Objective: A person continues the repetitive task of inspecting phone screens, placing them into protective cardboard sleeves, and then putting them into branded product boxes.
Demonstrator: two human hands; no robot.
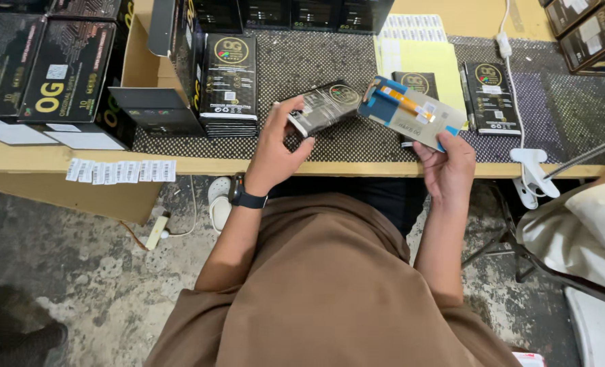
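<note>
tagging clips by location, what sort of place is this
Probably a small packing bench for phone parts. The left hand holds a slim black box, the right hand a flat screen part, with stacked black boxes and label strips about.

Here is a loose brown cloth garment (329, 285), draped from the shoulders down over the lap, its wide sleeves ending around the elbows and leaving both forearms bare. On the left wrist sits a black wristband watch (246, 196). The right wrist wears nothing, and no rings show on either hand.
</note>
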